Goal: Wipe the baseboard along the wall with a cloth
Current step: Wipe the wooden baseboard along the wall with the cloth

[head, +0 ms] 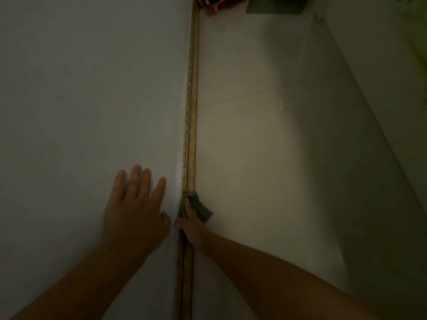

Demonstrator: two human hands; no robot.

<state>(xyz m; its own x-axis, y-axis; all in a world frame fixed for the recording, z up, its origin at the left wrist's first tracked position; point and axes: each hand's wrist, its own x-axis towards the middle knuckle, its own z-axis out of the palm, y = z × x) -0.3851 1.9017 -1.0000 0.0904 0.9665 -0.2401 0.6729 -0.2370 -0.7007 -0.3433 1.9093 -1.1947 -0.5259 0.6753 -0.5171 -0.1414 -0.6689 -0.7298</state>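
A narrow tan baseboard [190,100] runs from the bottom of the view up to the top, between the pale wall [92,88] on the left and the tiled floor on the right. My right hand [190,227] presses a small grey cloth [201,207] against the baseboard low in the view, fingers pointing up along it. My left hand [136,209] lies flat on the wall just left of the baseboard, fingers spread, holding nothing. The light is dim.
The pale tiled floor [265,146] spreads to the right, with a grout line crossing it. A pink object [217,4] sits on the floor by the baseboard's far end, and a dark green shape [277,4] lies right of it. A light surface [381,77] rises at right.
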